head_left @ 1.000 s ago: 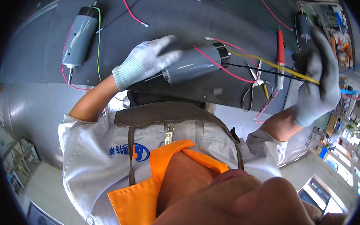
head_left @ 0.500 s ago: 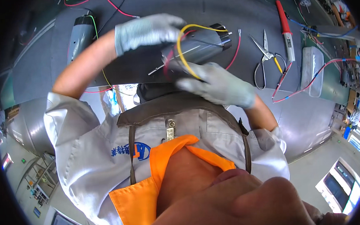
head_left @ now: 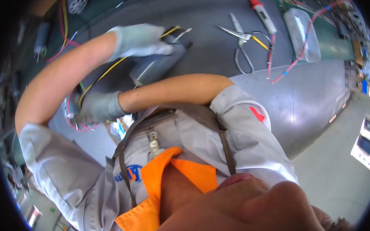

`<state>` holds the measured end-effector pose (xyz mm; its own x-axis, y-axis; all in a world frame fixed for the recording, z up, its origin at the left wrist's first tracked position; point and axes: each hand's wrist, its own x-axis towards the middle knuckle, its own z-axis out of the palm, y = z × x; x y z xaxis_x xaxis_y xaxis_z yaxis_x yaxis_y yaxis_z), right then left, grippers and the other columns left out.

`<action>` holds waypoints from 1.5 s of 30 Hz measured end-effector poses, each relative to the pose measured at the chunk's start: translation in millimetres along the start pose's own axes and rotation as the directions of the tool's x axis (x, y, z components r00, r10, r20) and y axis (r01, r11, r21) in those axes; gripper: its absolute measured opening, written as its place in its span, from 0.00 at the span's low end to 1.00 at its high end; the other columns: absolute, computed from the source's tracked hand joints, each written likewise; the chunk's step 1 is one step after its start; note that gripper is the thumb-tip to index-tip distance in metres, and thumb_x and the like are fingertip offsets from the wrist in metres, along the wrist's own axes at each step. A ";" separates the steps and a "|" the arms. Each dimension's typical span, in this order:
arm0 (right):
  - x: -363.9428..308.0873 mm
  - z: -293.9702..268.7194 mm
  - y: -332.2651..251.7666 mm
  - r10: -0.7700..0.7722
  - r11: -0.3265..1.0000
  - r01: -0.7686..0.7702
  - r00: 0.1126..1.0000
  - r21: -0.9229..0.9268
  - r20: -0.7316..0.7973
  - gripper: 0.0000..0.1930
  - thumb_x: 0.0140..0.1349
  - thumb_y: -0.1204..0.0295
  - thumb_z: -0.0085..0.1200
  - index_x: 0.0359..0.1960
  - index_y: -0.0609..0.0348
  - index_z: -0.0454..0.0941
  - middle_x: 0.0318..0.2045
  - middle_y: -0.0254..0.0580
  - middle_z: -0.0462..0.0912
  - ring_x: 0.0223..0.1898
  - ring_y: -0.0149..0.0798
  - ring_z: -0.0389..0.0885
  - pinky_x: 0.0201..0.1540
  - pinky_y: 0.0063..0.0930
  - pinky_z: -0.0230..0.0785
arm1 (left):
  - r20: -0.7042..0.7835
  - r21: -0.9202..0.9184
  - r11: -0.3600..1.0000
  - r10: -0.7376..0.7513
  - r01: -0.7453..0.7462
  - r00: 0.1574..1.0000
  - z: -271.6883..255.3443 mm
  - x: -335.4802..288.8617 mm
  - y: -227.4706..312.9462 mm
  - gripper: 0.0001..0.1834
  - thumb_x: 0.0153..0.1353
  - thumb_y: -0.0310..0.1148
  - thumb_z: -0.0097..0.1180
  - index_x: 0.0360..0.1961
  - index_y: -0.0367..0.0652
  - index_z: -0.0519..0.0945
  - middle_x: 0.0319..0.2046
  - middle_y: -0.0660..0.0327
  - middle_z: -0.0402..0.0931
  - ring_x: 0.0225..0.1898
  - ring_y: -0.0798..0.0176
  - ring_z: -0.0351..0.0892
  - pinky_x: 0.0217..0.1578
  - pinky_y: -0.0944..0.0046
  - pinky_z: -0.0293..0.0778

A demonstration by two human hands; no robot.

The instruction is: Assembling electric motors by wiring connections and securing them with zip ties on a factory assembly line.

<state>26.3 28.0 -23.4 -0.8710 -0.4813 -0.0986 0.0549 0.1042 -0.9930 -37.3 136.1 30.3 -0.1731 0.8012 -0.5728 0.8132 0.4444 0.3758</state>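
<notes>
Grey motor (head_left: 159, 68) on the bench (head_left: 209, 60), left of the scissors (head_left: 242, 36); probably heavy, stiff and slick; best gripped round the casing, sparing soft wires (head_left: 110, 69); left hand (head_left: 141, 40) over its far end, right hand (head_left: 97, 108) at the wires, both grips too blurred to tell.

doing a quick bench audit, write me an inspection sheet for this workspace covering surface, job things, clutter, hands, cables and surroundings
Surface: dark tabletop, in use.
Job's things: grey cylinder at the left hand, blurred; yellow and black wires running toward the right hand.
Clutter: open scissors, red-and-grey handheld tool and clear tray, towards the right.
Hands: both gloved; left on the cylinder, right at the wires, exact grips unclear.
Cables: red cable with blue bands, passing across the tray in this view.
Surroundings: grey floor at right; picture edges too blurred to itemise.
</notes>
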 end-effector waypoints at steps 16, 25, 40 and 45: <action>-527.3 -338.1 49.3 0.010 0.959 -0.276 -0.194 0.064 -0.981 0.13 0.67 0.69 0.60 0.50 0.61 0.84 0.36 0.37 0.87 0.34 0.28 0.84 0.40 0.23 0.77 | -0.271 -0.388 0.920 -0.060 -0.052 0.961 42.6 -36.2 -32.3 0.19 0.74 0.42 0.49 0.48 0.33 0.78 0.27 0.39 0.75 0.28 0.41 0.74 0.35 0.54 0.73; -566.4 -535.1 165.5 -0.001 0.082 -0.879 0.471 -0.469 -0.882 0.15 0.61 0.61 0.57 0.45 0.54 0.86 0.40 0.54 0.86 0.45 0.54 0.86 0.47 0.43 0.77 | -0.043 -0.815 0.578 -0.134 0.043 0.990 28.3 -45.6 -71.5 0.21 0.63 0.38 0.62 0.50 0.32 0.78 0.39 0.63 0.81 0.43 0.71 0.77 0.42 0.70 0.74; -433.0 -312.3 -51.9 -0.636 0.719 -0.574 -0.313 -0.392 -0.706 0.13 0.67 0.67 0.62 0.44 0.65 0.85 0.37 0.40 0.89 0.31 0.29 0.82 0.31 0.20 0.73 | 0.371 -0.628 0.623 -0.288 0.467 0.883 -11.2 -34.9 -52.9 0.31 0.62 0.63 0.58 0.25 0.42 0.80 0.13 0.67 0.68 0.12 0.73 0.65 0.13 0.71 0.62; -361.0 -229.1 10.5 0.005 0.973 0.217 0.334 0.081 -0.943 0.20 0.64 0.71 0.56 0.56 0.70 0.75 0.38 0.48 0.84 0.28 0.31 0.82 0.27 0.20 0.76 | 0.300 -0.776 0.520 -0.195 0.358 0.934 -13.1 -43.9 -53.1 0.25 0.62 0.53 0.61 0.32 0.36 0.82 0.12 0.68 0.66 0.10 0.75 0.61 0.10 0.72 0.54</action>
<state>229.4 402.2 16.5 -0.7508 0.6601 0.0232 -0.0955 -0.0738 -0.9927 -80.1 82.6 45.1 -0.1532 0.5411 -0.8269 -0.0701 0.8287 0.5553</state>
